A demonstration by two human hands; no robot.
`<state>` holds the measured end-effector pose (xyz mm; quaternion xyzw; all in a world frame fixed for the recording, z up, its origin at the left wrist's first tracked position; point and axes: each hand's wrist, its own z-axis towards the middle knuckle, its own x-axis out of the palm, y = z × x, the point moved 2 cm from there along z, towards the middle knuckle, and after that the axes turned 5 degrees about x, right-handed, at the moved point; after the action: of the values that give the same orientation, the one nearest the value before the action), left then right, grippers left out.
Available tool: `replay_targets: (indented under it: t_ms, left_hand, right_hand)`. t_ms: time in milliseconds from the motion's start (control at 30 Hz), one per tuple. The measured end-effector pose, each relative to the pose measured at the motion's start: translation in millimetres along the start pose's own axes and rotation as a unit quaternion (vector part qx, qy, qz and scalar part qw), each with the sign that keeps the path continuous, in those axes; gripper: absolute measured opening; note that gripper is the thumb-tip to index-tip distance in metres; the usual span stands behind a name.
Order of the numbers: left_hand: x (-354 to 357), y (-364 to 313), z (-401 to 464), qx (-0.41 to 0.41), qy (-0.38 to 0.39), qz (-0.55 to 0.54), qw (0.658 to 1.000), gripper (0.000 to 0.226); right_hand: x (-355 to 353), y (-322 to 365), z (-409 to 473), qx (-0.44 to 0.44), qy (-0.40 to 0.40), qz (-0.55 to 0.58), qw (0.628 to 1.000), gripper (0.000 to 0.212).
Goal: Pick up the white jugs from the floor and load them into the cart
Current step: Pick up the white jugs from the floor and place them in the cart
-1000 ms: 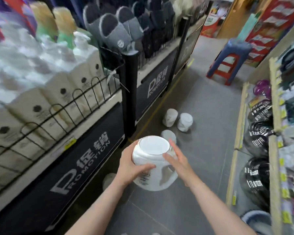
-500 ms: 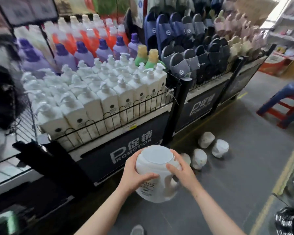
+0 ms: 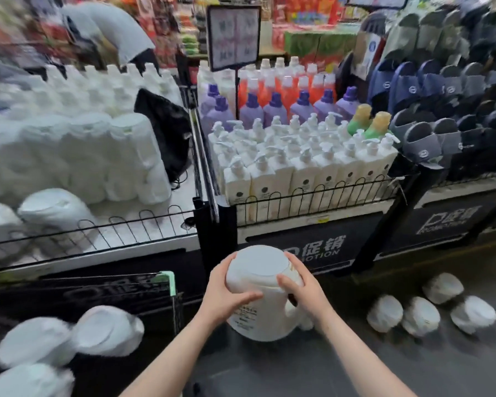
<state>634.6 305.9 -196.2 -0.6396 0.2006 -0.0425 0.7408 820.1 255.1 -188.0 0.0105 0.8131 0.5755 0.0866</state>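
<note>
A white jug [image 3: 259, 279] is held upside down in front of me, its flat bottom facing up, above the floor. My left hand [image 3: 226, 293] grips its left side with the thumb across the front. My right hand [image 3: 301, 287] grips the right side near the handle. Several more white jugs [image 3: 418, 312] lie on the grey floor at the right. At the lower left the cart [image 3: 166, 277] with a green corner holds several white jugs [image 3: 106, 329].
A promotion stand [image 3: 309, 196] with a low wire fence holds white pump bottles straight ahead. A second stand [image 3: 103, 224] at the left carries white packs and jugs. Slippers [image 3: 441, 116] hang at the right. A person [image 3: 109, 30] bends over at the far left.
My view has swung left from the aisle to the stands and the cart. Both hands have kept hold of the same jug and carried it along.
</note>
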Motion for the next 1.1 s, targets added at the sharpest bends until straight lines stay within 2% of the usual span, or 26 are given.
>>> replay_targets:
  t_ms: [100, 200, 267, 367, 533, 633, 700, 800, 867, 1000, 1100]
  left_hand:
    - [-55, 5, -13, 0.012, -0.013, 0.012, 1.0, 0.083]
    - [-119, 24, -31, -0.008, -0.038, 0.021, 0.999, 0.098]
    - [-163, 37, -45, -0.013, -0.046, 0.027, 0.998, 0.098]
    - [-227, 55, -66, -0.017, -0.044, 0.046, 0.998, 0.097]
    - [-306, 96, -107, -0.09, -0.023, 0.089, 0.992, 0.129]
    - [-330, 124, -132, -0.105, -0.006, 0.115, 0.988, 0.133]
    - [-339, 144, -147, -0.113, 0.013, 0.131, 0.985, 0.129]
    - [-344, 173, -168, -0.144, 0.047, 0.132, 0.98, 0.125]
    - [-343, 194, -180, -0.173, 0.069, 0.138, 0.973, 0.131]
    - [-343, 238, -195, -0.169, 0.135, 0.178, 0.96, 0.125]
    - [-346, 270, -199, -0.131, 0.187, 0.219, 0.949, 0.114]
  right_hand:
    - [53, 16, 0, -0.023, 0.017, 0.002, 1.0, 0.06]
    - [117, 30, 0, -0.043, 0.023, -0.007, 0.999, 0.057]
    - [164, 37, -2, -0.051, 0.027, -0.003, 0.998, 0.051]
    - [230, 38, -4, -0.051, 0.051, -0.001, 0.997, 0.059]
    - [314, 22, -2, 0.017, 0.134, -0.069, 0.988, 0.072]
    - [350, 2, 1, 0.095, 0.165, -0.072, 0.979, 0.086]
    - [367, -16, 0, 0.137, 0.157, -0.081, 0.975, 0.083]
    - [388, -43, -5, 0.16, 0.167, -0.094, 0.968, 0.042]
    - [398, -61, -7, 0.169, 0.181, -0.087, 0.965, 0.031]
    - [415, -108, -4, 0.165, 0.179, -0.063, 0.968, 0.067]
    - [429, -138, 5, 0.161, 0.18, -0.082, 0.967, 0.064]
